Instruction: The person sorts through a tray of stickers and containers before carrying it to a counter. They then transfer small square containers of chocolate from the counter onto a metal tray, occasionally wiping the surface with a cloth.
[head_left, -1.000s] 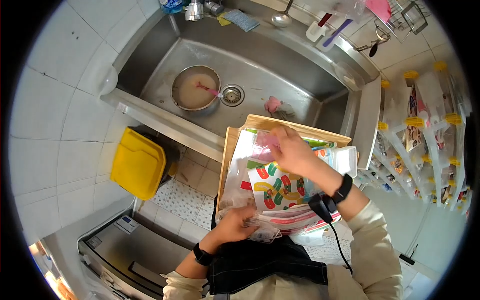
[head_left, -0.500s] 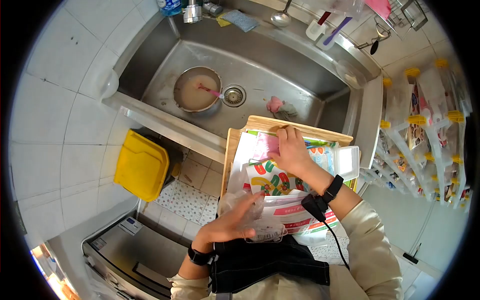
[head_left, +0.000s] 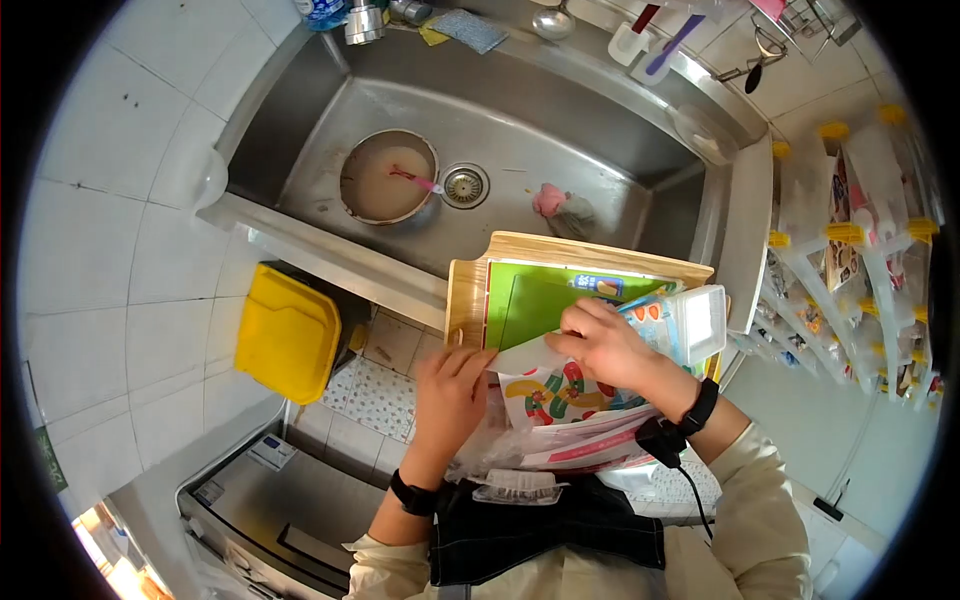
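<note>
A wooden tray [head_left: 590,253] juts out at the sink's front edge, holding a stack of printed sheets and packets. My left hand [head_left: 452,395] pinches the left corner of a white sheet [head_left: 525,354], and my right hand [head_left: 608,347] grips its upper edge farther right. Behind that sheet lies a bright green sheet [head_left: 540,298]. Below the hands is a white packet with colourful ring prints [head_left: 565,397]. A blue-and-white packet [head_left: 650,318] sits beside my right hand, next to a clear plastic box [head_left: 702,325]. Crumpled clear plastic packaging [head_left: 515,487] rests against my apron.
In the steel sink [head_left: 500,150] stand a pot [head_left: 385,185] of cloudy liquid and a pink-grey cloth [head_left: 562,208]. A yellow-lidded bin [head_left: 285,330] is at lower left. Hanging bags with yellow clips [head_left: 845,233] line the right side. A cable runs from my right wrist.
My left hand has moved up to the white sheet's corner. My right hand has drawn back toward me with the sheet's edge, uncovering the green sheet. The pink packet is out of sight.
</note>
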